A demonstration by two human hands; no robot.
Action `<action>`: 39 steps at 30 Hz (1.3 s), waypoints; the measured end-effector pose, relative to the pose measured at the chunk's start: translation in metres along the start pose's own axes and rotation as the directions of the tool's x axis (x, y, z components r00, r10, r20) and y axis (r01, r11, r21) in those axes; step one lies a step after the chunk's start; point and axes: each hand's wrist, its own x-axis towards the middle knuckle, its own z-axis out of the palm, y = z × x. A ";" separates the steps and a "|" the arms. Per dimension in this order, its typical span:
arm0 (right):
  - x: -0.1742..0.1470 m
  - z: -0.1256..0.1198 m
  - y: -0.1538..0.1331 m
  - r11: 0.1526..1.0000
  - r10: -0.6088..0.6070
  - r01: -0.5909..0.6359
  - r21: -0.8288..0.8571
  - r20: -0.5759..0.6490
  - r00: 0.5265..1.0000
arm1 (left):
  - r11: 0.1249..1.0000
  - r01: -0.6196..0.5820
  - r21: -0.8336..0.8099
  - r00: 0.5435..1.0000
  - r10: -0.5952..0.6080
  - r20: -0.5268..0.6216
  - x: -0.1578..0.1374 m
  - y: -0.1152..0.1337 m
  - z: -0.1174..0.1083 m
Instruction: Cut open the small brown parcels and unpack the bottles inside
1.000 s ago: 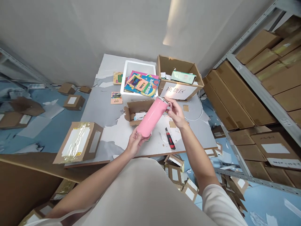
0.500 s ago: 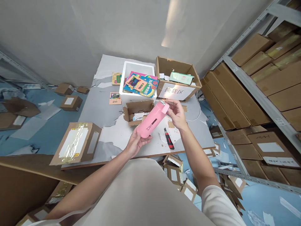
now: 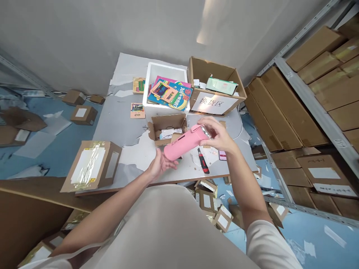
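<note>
A pink bottle (image 3: pixel 183 144) with dark lettering and a silvery end is held tilted above the table, its silvery end up and to the right. My right hand (image 3: pixel 215 135) grips that upper end, thumb below and fingers over the top. Around the lower end, my left hand (image 3: pixel 162 164) supports the bottle with its fingers underneath, partly spread. Behind the bottle stands a small open carton (image 3: pixel 165 121) with white papers inside. A red and black utility knife (image 3: pixel 203 162) lies on the table below the bottle.
A white foam box (image 3: pixel 165 110) holds books. Beside it is a labelled cardboard box (image 3: pixel 214 104). A taped parcel (image 3: pixel 89 164) sits at the table's left front corner. Shelving (image 3: pixel 305 101) with cartons stands right. Several boxes and paper scraps litter the floor.
The bottle has turned from steeply tilted to flatter, its lettering rolled upward and away. My right hand has shifted right with the silvery end. A pink-edged object now shows beside my right wrist.
</note>
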 end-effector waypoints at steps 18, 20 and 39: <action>-0.058 0.054 0.015 0.894 0.153 -0.070 -0.443 0.155 0.976 | 0.329 -0.307 0.893 0.892 0.427 0.149 0.045 -0.043 -0.043; -0.042 0.073 0.015 0.839 0.215 -0.008 -0.545 0.316 0.924 | 0.367 -0.285 0.885 0.901 0.419 0.116 0.046 -0.047 -0.044; -0.088 0.145 0.082 0.856 0.392 -0.393 -0.335 -0.074 0.917 | 0.740 -0.190 0.645 0.899 0.395 -0.188 0.034 -0.058 -0.036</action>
